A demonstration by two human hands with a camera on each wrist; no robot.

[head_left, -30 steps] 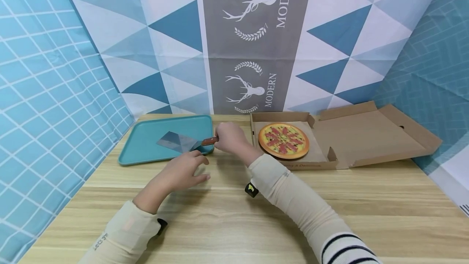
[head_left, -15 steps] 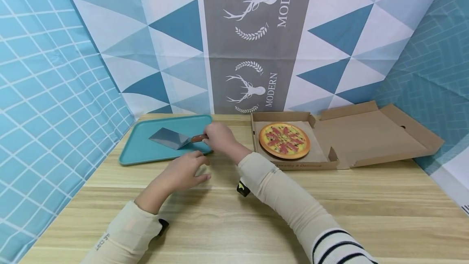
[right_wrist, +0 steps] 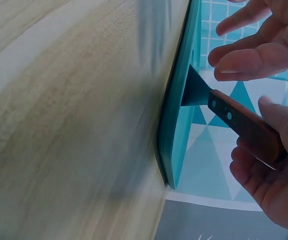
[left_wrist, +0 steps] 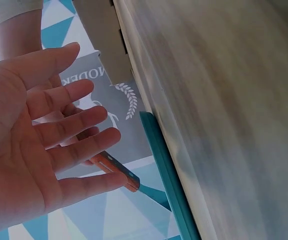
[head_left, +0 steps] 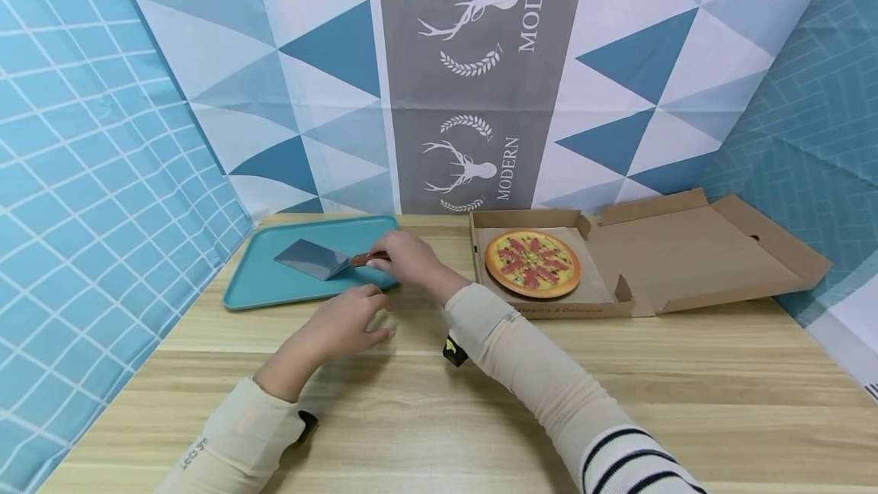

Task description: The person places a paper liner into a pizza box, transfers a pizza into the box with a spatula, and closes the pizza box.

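Note:
My right hand [head_left: 406, 256] holds the wooden handle [right_wrist: 246, 125] of a spatula with a broad flat metal blade [head_left: 310, 259]. In the right wrist view the fingers curl under the handle's end and the thumb stands blurred beside it. The blade lies over the teal tray [head_left: 247, 292], and its neck rises at a slant to the handle. My left hand [head_left: 348, 322] hovers in front of the tray's near edge. Its fingers [left_wrist: 76, 155] are spread and hold nothing, as the left wrist view shows.
To the right, an open cardboard pizza box [head_left: 562, 309] holds a round pizza [head_left: 532, 264] on a paper liner. Its lid [head_left: 693, 250] is folded out to the right. Patterned wall sheets [head_left: 473, 97] enclose the wooden table [head_left: 439, 418] at the back and sides.
My right hand has moved left with the spatula, mostly in the first half second. The blade now lies further over the tray. My left hand has stayed almost where it was.

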